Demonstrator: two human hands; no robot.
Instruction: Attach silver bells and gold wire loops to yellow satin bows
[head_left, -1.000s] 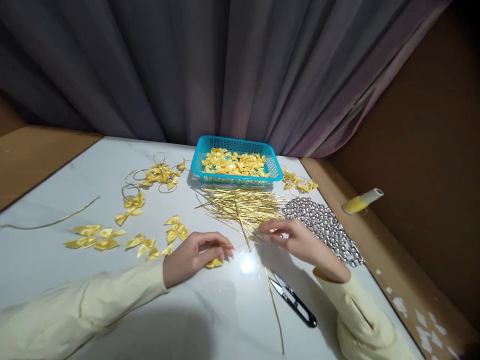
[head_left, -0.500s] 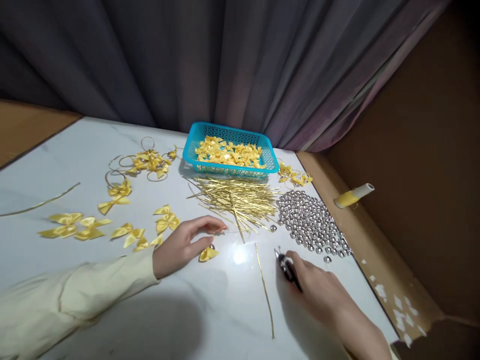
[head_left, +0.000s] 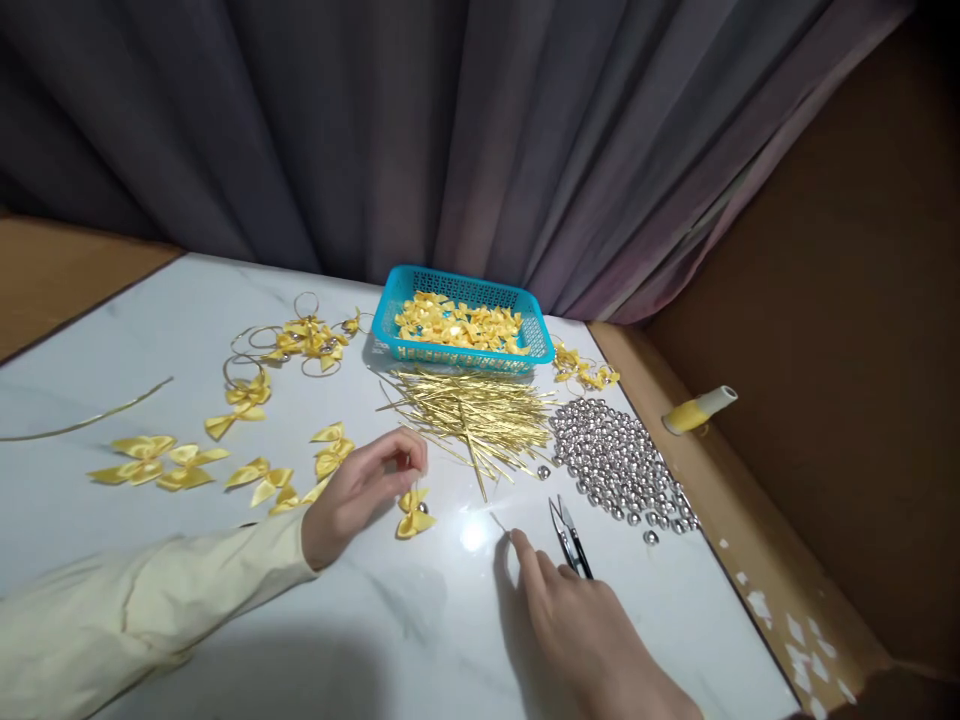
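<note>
My left hand [head_left: 367,490] is closed in a pinch over a fine thread or wire. Below its fingertips is a yellow ribbon bow [head_left: 414,520] with a small silver bell [head_left: 423,508] at its middle. Lower right, my right hand [head_left: 570,610] has its thumb and index finger closed on a gold twist tie [head_left: 496,522], mostly covered by the hand. Thread snips [head_left: 570,535] with blades apart lie just beside its knuckles; their rear end is hidden, so I cannot tell whether the other fingers touch them.
Behind the hands lies a heap of gold twist ties [head_left: 472,420]. A blue basket [head_left: 386,310] of yellow bows stands at the back. Silver bells [head_left: 615,465] are spread at right. Finished-looking bows with wire loops [head_left: 307,340] and loose bows [head_left: 142,460] lie at left.
My right hand has moved left from gripping the snips to the gold twist tie, and the snips lie beside it. My left hand has pinched its fingers together above the bow.
</note>
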